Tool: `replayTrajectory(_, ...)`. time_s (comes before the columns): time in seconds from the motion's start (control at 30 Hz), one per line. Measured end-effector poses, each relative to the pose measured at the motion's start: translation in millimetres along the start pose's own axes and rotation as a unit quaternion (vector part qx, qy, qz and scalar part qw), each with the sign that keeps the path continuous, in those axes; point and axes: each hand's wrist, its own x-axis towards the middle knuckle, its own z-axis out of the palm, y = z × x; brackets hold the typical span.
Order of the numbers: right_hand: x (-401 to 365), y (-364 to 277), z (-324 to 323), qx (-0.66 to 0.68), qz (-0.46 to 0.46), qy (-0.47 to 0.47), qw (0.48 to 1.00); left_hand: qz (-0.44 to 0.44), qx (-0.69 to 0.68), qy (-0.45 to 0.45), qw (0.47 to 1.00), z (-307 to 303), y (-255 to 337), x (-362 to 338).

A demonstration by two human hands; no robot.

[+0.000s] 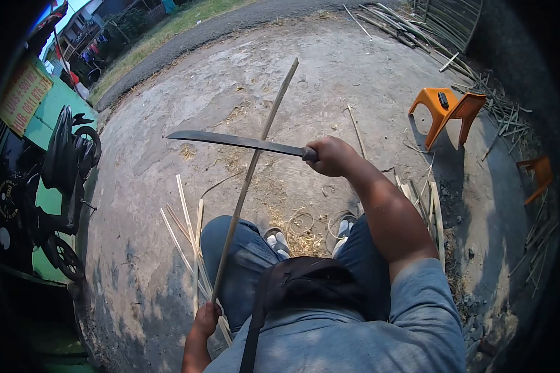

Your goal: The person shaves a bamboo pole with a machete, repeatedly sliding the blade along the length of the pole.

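My right hand point(333, 156) is closed around the handle of a machete point(230, 140), held out in front of me with its long blade pointing left. The blade crosses a long bamboo strip point(246, 186) and overlaps it in this view. Down beside my left knee, my left hand point(207, 318) grips the strip's lower end. From there the strip slants up and away to the right, past my thigh. Several pale split strips point(199, 242) lie to the left of my leg, near that hand.
Shavings point(302, 233) litter the concrete between my feet. More strips point(437, 217) lie by my right side. An orange plastic chair point(438, 109) with a dark object on it stands at the right. Bamboo poles point(410, 31) are piled at the back right; a motorcycle point(62, 180) is parked left.
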Motion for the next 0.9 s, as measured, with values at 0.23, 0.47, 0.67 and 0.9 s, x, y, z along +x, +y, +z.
replayTrajectory(0.23, -20.7, -29.5, -8.1, -0.027, -0.027, -0.022, 0.999, 0.011, -0.001, 0.007, 1.000, 4.4, 1.6, -2.1)
replayTrajectory(0.47, -29.7, -86.6, 4.5, -0.169, -0.146, -0.096, 0.970, 0.032, 0.040, 0.022, 0.998, 2.5, 10.1, -7.2)
replayTrajectory(0.67, 1.0, -9.4, -3.1, -0.009, 0.049, 0.053, 0.997, 0.061, 0.052, 0.046, 0.996, 5.3, -3.3, -2.6)
replayTrajectory(0.9, -19.4, -22.1, -12.9, 0.007, 0.047, -0.008, 0.999, 0.055, 0.033, 0.035, 0.997, 2.4, 7.4, -5.9)
